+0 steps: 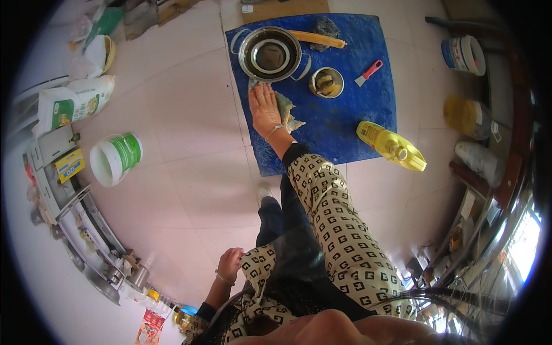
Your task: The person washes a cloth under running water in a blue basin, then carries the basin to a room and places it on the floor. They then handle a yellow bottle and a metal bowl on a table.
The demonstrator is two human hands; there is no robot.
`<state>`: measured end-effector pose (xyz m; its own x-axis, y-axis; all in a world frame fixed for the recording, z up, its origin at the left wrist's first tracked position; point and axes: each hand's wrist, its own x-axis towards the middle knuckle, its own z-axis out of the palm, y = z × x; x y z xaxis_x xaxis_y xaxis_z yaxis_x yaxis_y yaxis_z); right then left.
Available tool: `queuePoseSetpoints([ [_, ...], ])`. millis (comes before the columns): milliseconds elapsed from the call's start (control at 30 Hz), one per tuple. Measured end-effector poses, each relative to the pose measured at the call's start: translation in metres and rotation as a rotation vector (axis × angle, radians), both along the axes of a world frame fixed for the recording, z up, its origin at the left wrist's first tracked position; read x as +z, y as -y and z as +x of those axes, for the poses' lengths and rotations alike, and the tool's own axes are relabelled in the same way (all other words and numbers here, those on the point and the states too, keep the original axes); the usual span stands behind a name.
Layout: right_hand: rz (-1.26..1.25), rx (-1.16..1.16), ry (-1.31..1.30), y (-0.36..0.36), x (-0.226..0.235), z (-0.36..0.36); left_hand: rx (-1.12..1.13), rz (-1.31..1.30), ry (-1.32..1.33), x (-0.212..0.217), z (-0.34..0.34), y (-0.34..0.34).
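The left hand [230, 264] hangs near the body, its grip too unclear to tell. On the blue bench [330, 135], the right hand [265, 109] lies flat, fingers extended, on a ragged cloth [284, 107], just beside the two-handled metal pan [246, 53].

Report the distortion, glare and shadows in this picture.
Head view: fisheye bows the blue tabletop's edges and blacks out the corners; head view: the window at the right is blown out white; head view: soft shadow falls on the floor tiles left of the tabletop; head view: the right hand looks fairly sharp.
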<state>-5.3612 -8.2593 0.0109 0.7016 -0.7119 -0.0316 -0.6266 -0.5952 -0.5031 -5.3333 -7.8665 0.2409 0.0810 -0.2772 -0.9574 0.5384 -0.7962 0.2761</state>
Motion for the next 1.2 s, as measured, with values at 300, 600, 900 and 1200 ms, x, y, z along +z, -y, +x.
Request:
queuePoseSetpoints([
  [300,0.365,0.171,-0.156,-0.026,0.053,-0.138,-0.028,-0.023,-0.046,-0.038,0.007,0.112],
  [600,0.275,-0.24,0.055,-0.073,0.029,-0.123,-0.805,-1.096,0.994,-0.062,-0.026,0.384],
  [900,0.184,-0.212,-0.172,-0.084,0.039,-0.202,-1.727,-0.673,1.352,-0.081,-0.077,0.514],
  [1200,0.076,-0.53,-0.075,-0.044,0.032,-0.18,-1.674,-0.886,1.4,-0.097,-0.064,0.472],
])
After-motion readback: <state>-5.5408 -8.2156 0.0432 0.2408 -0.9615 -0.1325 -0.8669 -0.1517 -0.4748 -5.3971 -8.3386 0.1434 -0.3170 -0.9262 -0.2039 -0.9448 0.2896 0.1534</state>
